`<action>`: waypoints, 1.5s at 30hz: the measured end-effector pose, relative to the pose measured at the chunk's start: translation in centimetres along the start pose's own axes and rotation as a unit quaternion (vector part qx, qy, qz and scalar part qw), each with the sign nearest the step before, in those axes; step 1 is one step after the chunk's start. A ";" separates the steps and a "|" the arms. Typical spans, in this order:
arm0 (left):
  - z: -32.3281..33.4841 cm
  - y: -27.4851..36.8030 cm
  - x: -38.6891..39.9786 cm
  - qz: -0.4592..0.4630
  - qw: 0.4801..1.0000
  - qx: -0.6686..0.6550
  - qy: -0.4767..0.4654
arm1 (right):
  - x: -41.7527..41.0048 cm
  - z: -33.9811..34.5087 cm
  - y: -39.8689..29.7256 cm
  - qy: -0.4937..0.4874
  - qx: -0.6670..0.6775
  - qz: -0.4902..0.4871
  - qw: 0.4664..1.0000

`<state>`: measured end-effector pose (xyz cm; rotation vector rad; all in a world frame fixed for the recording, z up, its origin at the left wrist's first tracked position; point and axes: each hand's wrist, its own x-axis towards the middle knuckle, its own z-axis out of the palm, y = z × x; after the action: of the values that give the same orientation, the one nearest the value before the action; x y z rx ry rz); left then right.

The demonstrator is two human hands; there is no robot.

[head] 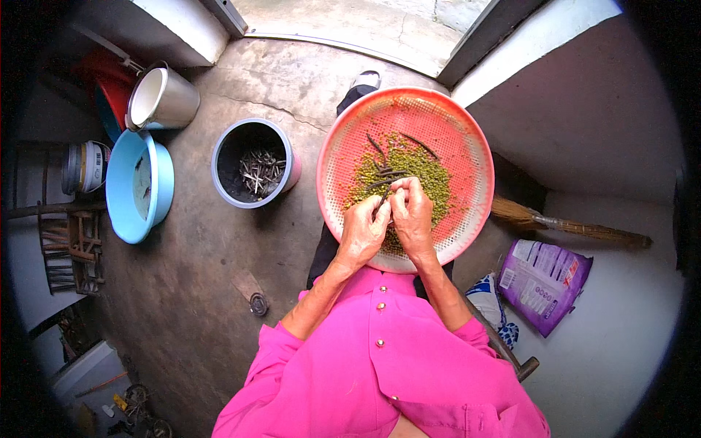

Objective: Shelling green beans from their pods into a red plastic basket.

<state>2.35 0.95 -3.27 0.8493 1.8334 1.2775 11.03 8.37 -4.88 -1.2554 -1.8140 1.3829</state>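
A round red-and-white plastic sieve basket (472, 137) rests on my lap, holding a spread of small green beans, likely mung beans (424, 172). Several dark dried pods (385, 171) lie on the beans, and one more pod (420, 144) sits farther toward the far rim. Over the near part of the basket, my left hand (362, 225) pinches a dark pod (382, 200) between thumb and finger. My right hand (412, 216) meets it from the other side, fingertips bent and touching at the same pod. The fingers partly cover the pod's lower end.
Left of the basket stands a bucket (219, 183) with empty pod shells (262, 172) inside. Beyond it are a blue basin (164, 189) and a metal pail (183, 104). A straw broom (580, 227) and a purple bag (542, 287) lie at right. A doorway sill (350, 49) is ahead.
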 end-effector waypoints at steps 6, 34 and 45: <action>0.0 -0.4 -0.1 -0.005 1.000 0.004 -0.007 | -0.2 0.2 0.2 0.017 -0.015 -0.027 0.999; -1.1 -2.4 1.1 0.038 0.997 -0.024 -0.058 | -0.6 -1.0 -1.8 0.015 0.138 0.033 0.990; -0.9 -0.8 1.7 0.052 0.993 0.058 -0.088 | 0.0 -2.1 -1.5 0.007 0.200 0.083 0.976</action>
<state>0.59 1.71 -4.19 1.0983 1.7537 1.1288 12.21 9.24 -2.83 -1.2130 -1.3524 1.7219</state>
